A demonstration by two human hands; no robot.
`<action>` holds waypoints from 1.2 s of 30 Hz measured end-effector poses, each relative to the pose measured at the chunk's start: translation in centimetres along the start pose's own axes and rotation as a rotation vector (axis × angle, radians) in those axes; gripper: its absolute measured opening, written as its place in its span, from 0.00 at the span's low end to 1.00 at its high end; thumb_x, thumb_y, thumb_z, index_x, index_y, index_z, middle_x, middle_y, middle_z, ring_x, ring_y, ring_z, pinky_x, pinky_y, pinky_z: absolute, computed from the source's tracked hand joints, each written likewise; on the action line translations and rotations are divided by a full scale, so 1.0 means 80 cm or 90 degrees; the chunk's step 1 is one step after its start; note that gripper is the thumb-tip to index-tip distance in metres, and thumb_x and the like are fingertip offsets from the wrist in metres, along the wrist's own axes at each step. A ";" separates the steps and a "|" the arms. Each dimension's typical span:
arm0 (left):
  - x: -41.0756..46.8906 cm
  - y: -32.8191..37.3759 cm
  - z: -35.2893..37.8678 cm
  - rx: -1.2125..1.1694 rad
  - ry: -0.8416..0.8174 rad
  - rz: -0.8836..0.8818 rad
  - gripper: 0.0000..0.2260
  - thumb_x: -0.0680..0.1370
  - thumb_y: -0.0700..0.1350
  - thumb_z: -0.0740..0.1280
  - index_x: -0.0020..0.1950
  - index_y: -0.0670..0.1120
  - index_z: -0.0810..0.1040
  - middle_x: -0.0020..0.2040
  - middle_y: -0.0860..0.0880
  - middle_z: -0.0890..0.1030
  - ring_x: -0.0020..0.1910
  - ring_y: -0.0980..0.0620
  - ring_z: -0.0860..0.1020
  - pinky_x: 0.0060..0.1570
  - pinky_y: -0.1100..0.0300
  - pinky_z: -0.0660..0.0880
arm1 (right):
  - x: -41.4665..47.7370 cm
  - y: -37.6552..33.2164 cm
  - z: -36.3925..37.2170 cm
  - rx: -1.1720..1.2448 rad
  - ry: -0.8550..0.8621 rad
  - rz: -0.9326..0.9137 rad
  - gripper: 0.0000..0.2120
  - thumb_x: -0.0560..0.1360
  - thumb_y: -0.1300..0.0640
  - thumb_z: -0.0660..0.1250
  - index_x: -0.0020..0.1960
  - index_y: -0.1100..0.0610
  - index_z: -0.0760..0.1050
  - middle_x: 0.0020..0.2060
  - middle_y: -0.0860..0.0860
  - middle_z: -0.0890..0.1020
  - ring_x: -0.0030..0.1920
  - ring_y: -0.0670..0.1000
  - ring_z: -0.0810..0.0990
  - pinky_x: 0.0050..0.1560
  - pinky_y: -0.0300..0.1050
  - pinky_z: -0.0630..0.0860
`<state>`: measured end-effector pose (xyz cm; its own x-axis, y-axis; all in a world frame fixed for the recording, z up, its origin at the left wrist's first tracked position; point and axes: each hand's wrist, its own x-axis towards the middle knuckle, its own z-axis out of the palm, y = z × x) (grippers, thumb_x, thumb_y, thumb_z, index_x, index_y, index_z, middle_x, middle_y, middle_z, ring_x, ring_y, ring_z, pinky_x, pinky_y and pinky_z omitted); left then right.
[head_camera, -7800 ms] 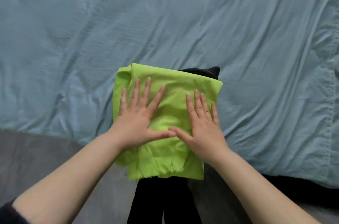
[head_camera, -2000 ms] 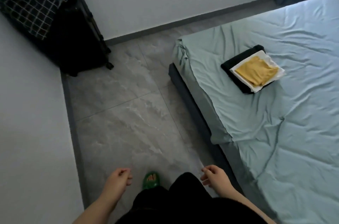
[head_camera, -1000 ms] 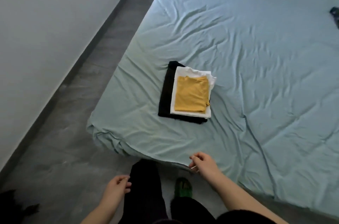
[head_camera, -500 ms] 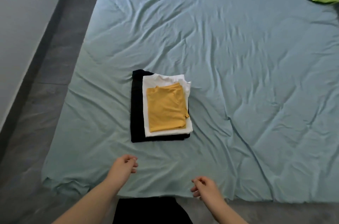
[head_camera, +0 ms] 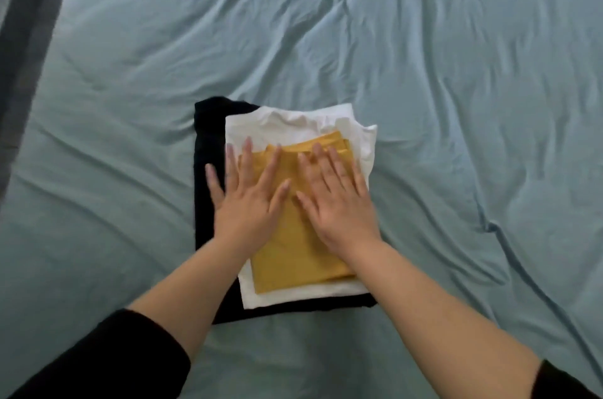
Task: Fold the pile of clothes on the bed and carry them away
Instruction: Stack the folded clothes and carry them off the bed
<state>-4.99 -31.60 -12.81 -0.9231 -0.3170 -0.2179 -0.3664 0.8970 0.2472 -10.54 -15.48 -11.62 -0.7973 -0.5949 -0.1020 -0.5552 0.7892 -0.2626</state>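
A stack of folded clothes lies on the bed: a black garment point(head_camera: 208, 144) at the bottom, a white one point(head_camera: 293, 124) on it, a mustard-yellow one point(head_camera: 293, 261) on top. My left hand point(head_camera: 248, 199) lies flat with fingers spread, across the yellow piece, the white one and the black edge. My right hand point(head_camera: 336, 199) presses flat on the yellow garment beside it. Neither hand grips anything.
The wrinkled pale blue sheet point(head_camera: 456, 104) covers the bed all around the stack. A strip of dark grey floor point(head_camera: 23, 39) runs along the bed's left edge.
I have walked round the bed to the stack and leaned over it. Both hands, loosely curled half a second ago, have reached forward and flattened onto the stack.
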 end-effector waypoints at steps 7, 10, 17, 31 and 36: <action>0.020 -0.022 0.046 0.008 -0.029 -0.029 0.29 0.76 0.71 0.38 0.75 0.66 0.34 0.78 0.52 0.31 0.75 0.46 0.30 0.71 0.37 0.31 | 0.010 0.029 0.058 -0.033 -0.047 0.046 0.31 0.79 0.36 0.41 0.78 0.46 0.43 0.78 0.47 0.44 0.78 0.48 0.43 0.75 0.55 0.36; -0.008 -0.028 0.016 -0.030 -0.021 0.028 0.36 0.73 0.75 0.42 0.76 0.63 0.34 0.78 0.50 0.31 0.75 0.45 0.30 0.70 0.37 0.30 | -0.013 0.018 0.032 -0.025 -0.024 0.021 0.34 0.78 0.32 0.42 0.79 0.47 0.41 0.78 0.48 0.40 0.78 0.50 0.40 0.73 0.57 0.32; -0.132 -0.083 0.000 -0.035 -0.153 -0.012 0.50 0.63 0.81 0.52 0.76 0.62 0.34 0.78 0.50 0.33 0.77 0.49 0.35 0.75 0.41 0.44 | -0.110 0.039 0.001 0.186 -0.024 0.215 0.49 0.66 0.25 0.60 0.78 0.49 0.50 0.76 0.52 0.59 0.73 0.50 0.59 0.72 0.48 0.56; -0.049 -0.047 -0.027 -0.742 -0.213 -0.417 0.29 0.66 0.57 0.78 0.64 0.53 0.76 0.53 0.55 0.83 0.51 0.55 0.82 0.44 0.60 0.77 | -0.016 0.064 -0.010 0.863 -0.348 0.597 0.45 0.48 0.38 0.82 0.60 0.56 0.76 0.49 0.52 0.86 0.50 0.51 0.85 0.56 0.49 0.78; -0.087 -0.021 -0.066 -0.852 -0.220 -0.459 0.15 0.70 0.51 0.76 0.55 0.56 0.78 0.46 0.53 0.86 0.44 0.51 0.84 0.37 0.59 0.78 | -0.047 0.033 -0.055 0.838 -0.294 0.624 0.46 0.47 0.37 0.82 0.60 0.57 0.78 0.49 0.52 0.86 0.51 0.52 0.84 0.59 0.50 0.77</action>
<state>1.46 -32.54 -6.69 -0.5112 -0.2918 -0.8084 -0.7106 -0.3856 0.5885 -10.02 -10.46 -7.70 -0.4341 -0.1776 -0.8832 0.8109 0.3499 -0.4690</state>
